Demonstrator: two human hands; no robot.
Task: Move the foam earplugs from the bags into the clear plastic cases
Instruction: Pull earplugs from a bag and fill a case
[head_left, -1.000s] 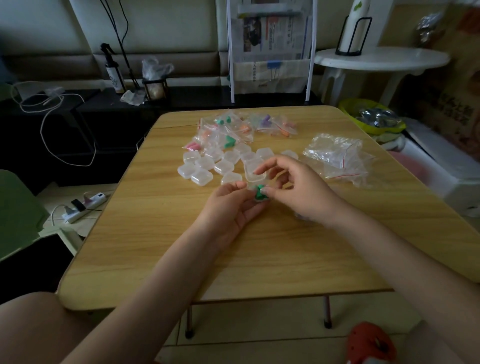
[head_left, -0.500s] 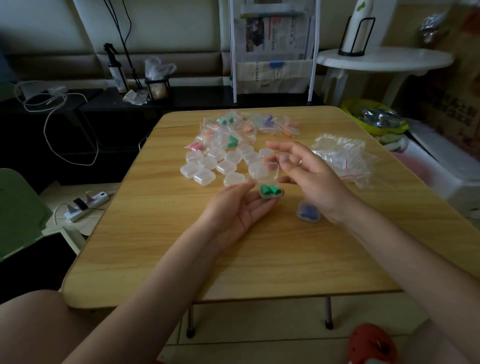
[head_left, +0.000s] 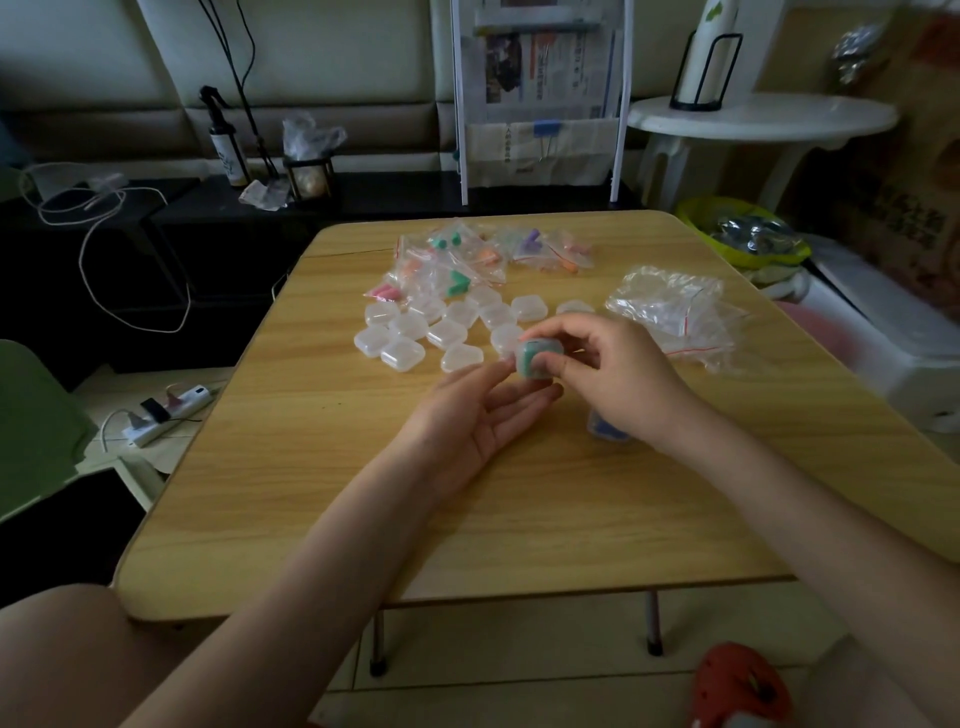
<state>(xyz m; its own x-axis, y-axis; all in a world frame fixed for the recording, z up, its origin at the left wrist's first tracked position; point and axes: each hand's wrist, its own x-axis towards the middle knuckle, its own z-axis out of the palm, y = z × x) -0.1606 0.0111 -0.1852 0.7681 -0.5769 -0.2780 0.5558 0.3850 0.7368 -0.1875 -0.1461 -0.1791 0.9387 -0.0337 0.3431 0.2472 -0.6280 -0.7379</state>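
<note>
While lit dimly from one side, showed a wooden table (head_left: 322, 509) with both forearms reaching in over its near edge. Right hand (head_left: 618, 379): fingers and thumb curled round a clear case (head_left: 537, 357) with green earplugs inside, pinched just above the tabletop near the middle. Left hand (head_left: 467, 415): palm up, fingers straight and relaxed, fingertips (head_left: 498, 370) just beside or touching the lower side of that case, gripping nothing. Could not tell whether the lid was fully closed. Half hidden under the right wrist, a second case with blue earplugs (head_left: 605, 428) on the table. Beyond the hands, a cluster of empty clear cases (head_left: 410, 332), lying close together, some touching. Farther back, small zip bags with earplugs (head_left: 467, 260) in green, orange, pink and purple, overlapping in a loose heap. To the right of the cases, a pile of empty crumpled bags (head_left: 675, 306). Off the table: a power strip (head_left: 166, 413) on the floor at left, a green chair (head_left: 36, 431) at the left edge, a white round side table (head_left: 763, 117) at upper right, a newspaper rack (head_left: 540, 93) behind.
</note>
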